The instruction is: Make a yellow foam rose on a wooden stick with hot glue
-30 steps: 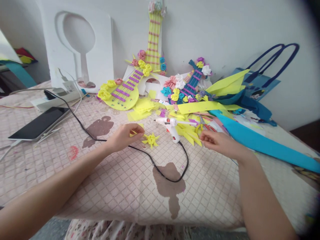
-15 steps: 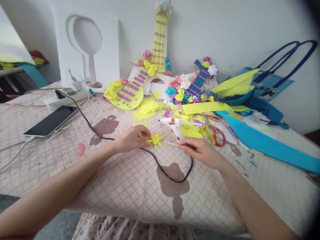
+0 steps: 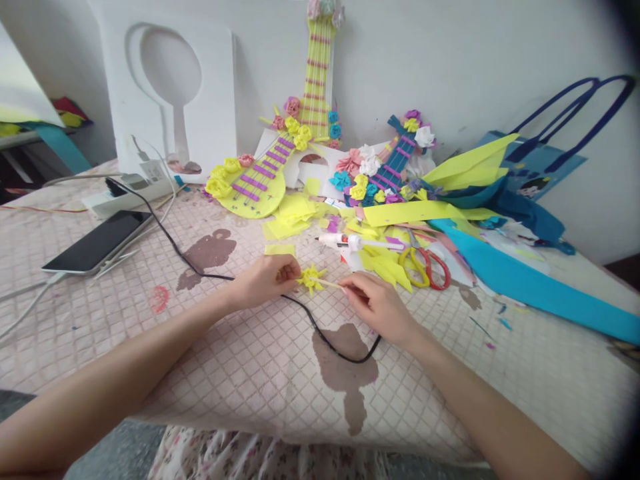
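Note:
A small yellow paper flower [image 3: 312, 279] with pointed petals is pinched at its left side by my left hand [image 3: 266, 279]. My right hand [image 3: 377, 307] holds a thin pale stick [image 3: 330, 284] between closed fingertips, and the stick's far end meets the flower. Behind the hands lies a white glue gun [image 3: 340, 241], its nozzle toward the left. A black cord [image 3: 313, 320] runs beneath my left hand and loops toward my right hand.
Scissors [image 3: 425, 268] with yellow and red handles lie right of the glue gun. Flower-decorated paper guitars [image 3: 263, 180] stand behind yellow scraps [image 3: 295, 215]. A phone [image 3: 97, 241] and power strip [image 3: 117, 200] are left; a blue strip [image 3: 540, 287] and bag [image 3: 555, 167] are right.
My right hand has moved left, bringing the stick from just beside the flower up against it. My left hand still holds the flower in nearly the same place.

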Action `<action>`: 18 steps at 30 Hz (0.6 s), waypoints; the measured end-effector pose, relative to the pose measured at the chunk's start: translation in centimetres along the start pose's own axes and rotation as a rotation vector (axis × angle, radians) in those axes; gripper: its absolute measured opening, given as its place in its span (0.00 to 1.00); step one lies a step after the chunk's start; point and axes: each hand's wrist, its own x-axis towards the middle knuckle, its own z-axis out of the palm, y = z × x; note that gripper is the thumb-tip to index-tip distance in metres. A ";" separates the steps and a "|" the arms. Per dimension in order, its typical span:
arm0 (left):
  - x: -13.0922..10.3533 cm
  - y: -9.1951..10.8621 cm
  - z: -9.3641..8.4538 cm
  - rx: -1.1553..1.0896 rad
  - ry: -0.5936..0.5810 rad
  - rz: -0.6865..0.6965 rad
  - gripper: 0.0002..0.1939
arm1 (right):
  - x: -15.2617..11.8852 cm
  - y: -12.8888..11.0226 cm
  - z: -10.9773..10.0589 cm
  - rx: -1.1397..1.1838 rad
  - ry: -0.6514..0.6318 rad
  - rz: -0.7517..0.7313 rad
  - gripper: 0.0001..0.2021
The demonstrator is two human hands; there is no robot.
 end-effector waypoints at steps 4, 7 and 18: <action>-0.1 0.4 -0.2 -0.089 -0.103 0.003 0.08 | 0.0 0.1 0.1 -0.003 0.009 0.019 0.07; -0.2 0.4 -0.1 -0.061 -0.077 0.011 0.09 | -0.1 0.1 0.2 0.001 0.008 0.030 0.06; -0.3 0.2 0.1 0.138 -0.019 0.151 0.03 | 0.0 -0.2 0.8 -0.025 -0.024 0.019 0.05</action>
